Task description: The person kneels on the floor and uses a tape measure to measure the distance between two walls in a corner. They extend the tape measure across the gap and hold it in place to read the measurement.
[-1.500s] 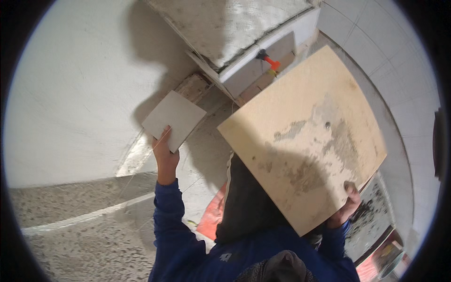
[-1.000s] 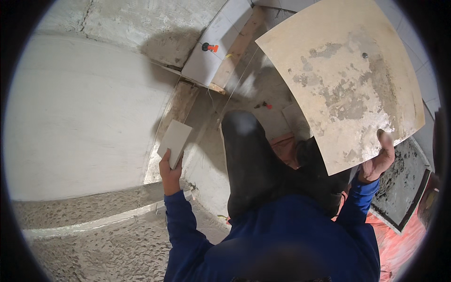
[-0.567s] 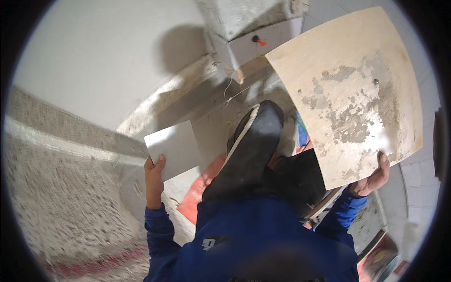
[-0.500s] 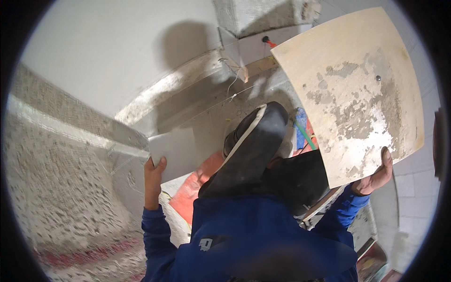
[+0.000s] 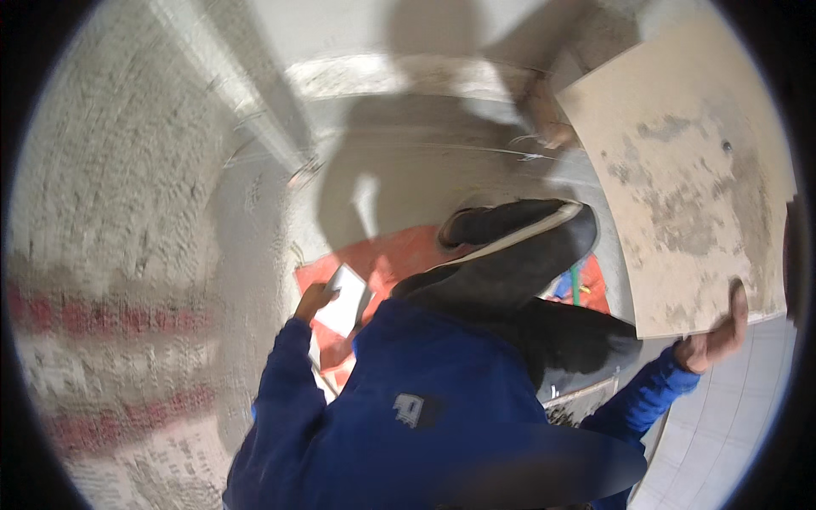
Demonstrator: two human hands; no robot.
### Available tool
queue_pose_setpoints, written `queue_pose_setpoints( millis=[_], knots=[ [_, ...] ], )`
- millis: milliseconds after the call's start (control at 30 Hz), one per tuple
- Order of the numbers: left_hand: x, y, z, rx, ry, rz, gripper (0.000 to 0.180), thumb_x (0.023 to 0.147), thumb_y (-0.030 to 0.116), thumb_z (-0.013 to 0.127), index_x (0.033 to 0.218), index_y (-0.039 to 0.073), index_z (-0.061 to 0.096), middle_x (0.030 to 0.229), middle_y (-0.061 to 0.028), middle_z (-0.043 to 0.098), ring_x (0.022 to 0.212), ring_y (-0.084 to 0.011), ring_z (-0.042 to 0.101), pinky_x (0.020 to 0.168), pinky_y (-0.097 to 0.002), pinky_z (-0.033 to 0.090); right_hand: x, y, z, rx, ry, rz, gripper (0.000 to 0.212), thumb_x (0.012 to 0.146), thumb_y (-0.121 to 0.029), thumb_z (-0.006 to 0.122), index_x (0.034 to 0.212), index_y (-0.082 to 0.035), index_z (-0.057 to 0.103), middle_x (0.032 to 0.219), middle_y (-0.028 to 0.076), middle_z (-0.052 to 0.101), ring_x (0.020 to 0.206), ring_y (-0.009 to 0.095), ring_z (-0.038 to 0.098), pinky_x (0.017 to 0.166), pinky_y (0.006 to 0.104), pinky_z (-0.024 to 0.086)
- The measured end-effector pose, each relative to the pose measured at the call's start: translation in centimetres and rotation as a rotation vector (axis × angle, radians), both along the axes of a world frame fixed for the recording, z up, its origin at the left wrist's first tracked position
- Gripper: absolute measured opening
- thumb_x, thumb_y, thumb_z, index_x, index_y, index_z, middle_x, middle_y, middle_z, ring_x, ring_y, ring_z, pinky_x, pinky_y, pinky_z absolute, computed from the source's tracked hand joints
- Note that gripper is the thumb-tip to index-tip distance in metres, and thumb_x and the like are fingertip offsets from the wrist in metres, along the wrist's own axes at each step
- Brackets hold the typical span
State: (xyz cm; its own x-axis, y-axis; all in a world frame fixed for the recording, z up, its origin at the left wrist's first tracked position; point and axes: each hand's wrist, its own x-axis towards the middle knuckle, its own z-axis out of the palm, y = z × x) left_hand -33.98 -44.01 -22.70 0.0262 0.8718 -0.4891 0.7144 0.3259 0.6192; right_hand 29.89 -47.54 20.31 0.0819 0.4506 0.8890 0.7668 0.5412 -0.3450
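My left hand [image 5: 314, 301] is closed on the edge of a small rectangular plate [image 5: 342, 302], flat and bright white, exactly what kind I cannot tell. It is held in front of my left side, over a red-orange sheet. On the right, my right hand [image 5: 716, 342] grips the lower edge of a large beige square panel [image 5: 680, 93], the thumb lying on its face. Grey mortar-like patches and one small dark round spot mark that face. The panel stands tilted beside my bent legs [image 5: 510, 246], and my right fingers are mostly hidden behind it.
A rough plastered wall [image 5: 127, 170] with red bands rises at my left. Grey concrete floor [image 5: 399, 161] lies ahead, with a thin string [image 5: 476, 145] across it. The red-orange sheet [image 5: 408, 246] spreads under my legs. Pale tiling [image 5: 731, 408] shows at lower right.
My view has turned left, so the legs and the beige panel sit further right. The white plate has tilted and come closer to my body. Both hands keep their hold.
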Motion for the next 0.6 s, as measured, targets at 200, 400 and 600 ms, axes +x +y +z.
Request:
queue_pose_setpoints(
  millis=[200, 400, 600],
  knots=[
    [-5.7, -5.2, -10.9, -0.147, -0.072, 0.222, 0.044, 0.074, 0.045, 0.072, 0.089, 0.003, 0.073, 0.081, -0.0155, 0.071, 0.076, -0.0276, 0.068, 0.069, -0.0403, 0.048, -15.6, 5.2, -1.0, -0.544, 1.231, 0.685, 0.048, 0.084, -0.003, 0.058, 0.129, 0.007, 0.047, 0.127, 0.021, 0.056, 0.117, 0.034, 0.055, 0.101, 0.0517, 0.045],
    [-6.8, -7.4, -14.5, -0.142, -0.103, 0.294, 0.052, 0.069, 0.047, 0.077, 0.095, 0.002, 0.071, 0.088, -0.019, 0.07, 0.083, -0.0316, 0.068, 0.073, -0.0403, 0.049, -27.7, 8.7, -5.4, -0.684, 0.843, 0.74, 0.048, 0.08, -0.004, 0.062, 0.125, 0.004, 0.05, 0.116, 0.016, 0.059, 0.108, 0.029, 0.059, 0.095, 0.0436, 0.048],
    [-7.4, -6.5, -15.4, -0.162, 0.194, 0.349, 0.058, 0.071, 0.038, 0.078, 0.113, 0.0, 0.064, 0.101, -0.019, 0.069, 0.095, -0.0295, 0.067, 0.082, -0.0402, 0.051, -36.3, 10.4, -5.4, -0.831, 0.519, 0.666, 0.03, 0.067, -0.002, 0.066, 0.096, 0.004, 0.066, 0.084, 0.006, 0.067, 0.071, 0.015, 0.062, 0.066, 0.0258, 0.048]
  ],
)
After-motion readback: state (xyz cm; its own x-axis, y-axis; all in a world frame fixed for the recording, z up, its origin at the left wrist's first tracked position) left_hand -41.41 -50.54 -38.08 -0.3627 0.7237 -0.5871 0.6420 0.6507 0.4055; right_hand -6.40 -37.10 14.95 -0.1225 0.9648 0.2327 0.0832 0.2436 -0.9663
